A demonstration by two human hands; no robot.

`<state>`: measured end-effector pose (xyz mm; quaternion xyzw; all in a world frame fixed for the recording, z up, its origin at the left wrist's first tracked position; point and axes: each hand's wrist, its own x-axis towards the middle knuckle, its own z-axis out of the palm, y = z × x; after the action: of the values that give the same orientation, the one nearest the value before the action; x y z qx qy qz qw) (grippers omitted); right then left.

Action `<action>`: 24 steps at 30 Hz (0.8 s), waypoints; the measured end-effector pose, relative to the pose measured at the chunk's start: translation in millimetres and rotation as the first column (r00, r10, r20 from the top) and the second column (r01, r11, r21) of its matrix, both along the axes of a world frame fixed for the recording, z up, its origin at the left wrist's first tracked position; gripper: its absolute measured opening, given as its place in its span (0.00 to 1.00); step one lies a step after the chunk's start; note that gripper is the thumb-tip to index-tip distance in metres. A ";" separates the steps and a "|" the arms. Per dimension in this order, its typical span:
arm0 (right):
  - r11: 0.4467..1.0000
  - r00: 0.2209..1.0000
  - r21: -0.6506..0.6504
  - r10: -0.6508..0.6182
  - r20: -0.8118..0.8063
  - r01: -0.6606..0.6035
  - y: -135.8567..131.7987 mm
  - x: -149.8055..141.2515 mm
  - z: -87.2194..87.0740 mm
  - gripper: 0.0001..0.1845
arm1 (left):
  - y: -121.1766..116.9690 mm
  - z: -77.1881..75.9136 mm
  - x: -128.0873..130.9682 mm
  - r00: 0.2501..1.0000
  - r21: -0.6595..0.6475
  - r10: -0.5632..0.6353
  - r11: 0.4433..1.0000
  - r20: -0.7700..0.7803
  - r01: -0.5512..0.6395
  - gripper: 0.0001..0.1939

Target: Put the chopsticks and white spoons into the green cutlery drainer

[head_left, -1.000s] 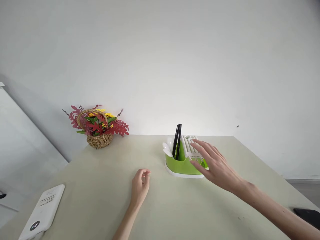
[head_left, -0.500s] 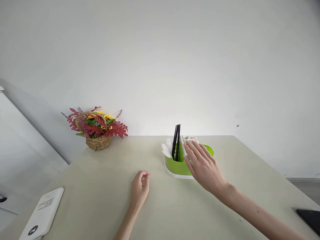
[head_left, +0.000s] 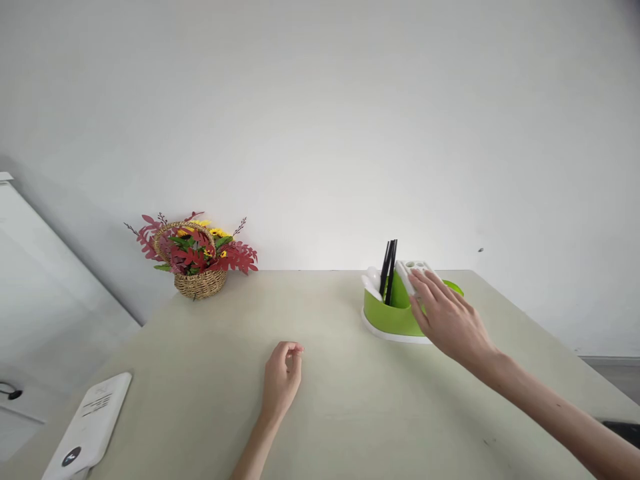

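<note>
A green utensil holder (head_left: 400,319) with a white base stands toward the right rear of the table. Black chopsticks (head_left: 389,272) and white spoons (head_left: 371,283) stand in its left compartment. My right hand (head_left: 450,320) lies over the white perforated middle part (head_left: 414,267), fingers long and close together, gripping the holder from above; the hand hides part of its right side. Nothing shows in my left hand (head_left: 283,379), which rests on the table with its fingers curled in toward the thumb.
On the table's left rear is a wicker basket (head_left: 201,285) of red leaves and yellow flowers. A white device (head_left: 93,420) lies at the front left. Part of a dark object (head_left: 623,432) shows at the right edge. The wall (head_left: 320,133) rises behind the table (head_left: 330,427).
The utensil holder, with its chopsticks and spoons, has moved to the right and slightly back together with my right hand. My left hand has stayed almost where it was.
</note>
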<state>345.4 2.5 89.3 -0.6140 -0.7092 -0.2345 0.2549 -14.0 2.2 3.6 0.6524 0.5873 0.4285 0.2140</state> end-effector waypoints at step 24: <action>0.997 0.990 -0.042 -0.075 -0.122 0.070 19.6 152.9 -17.4 0.30 | 1.7 -3.8 -0.9 0.998 0.000 -0.043 0.999 -0.040 0.043 0.10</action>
<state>498.3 22.1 71.9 -0.6574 -0.6737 -0.1916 0.2781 -14.9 3.9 -0.3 0.6735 0.5771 0.4109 0.2109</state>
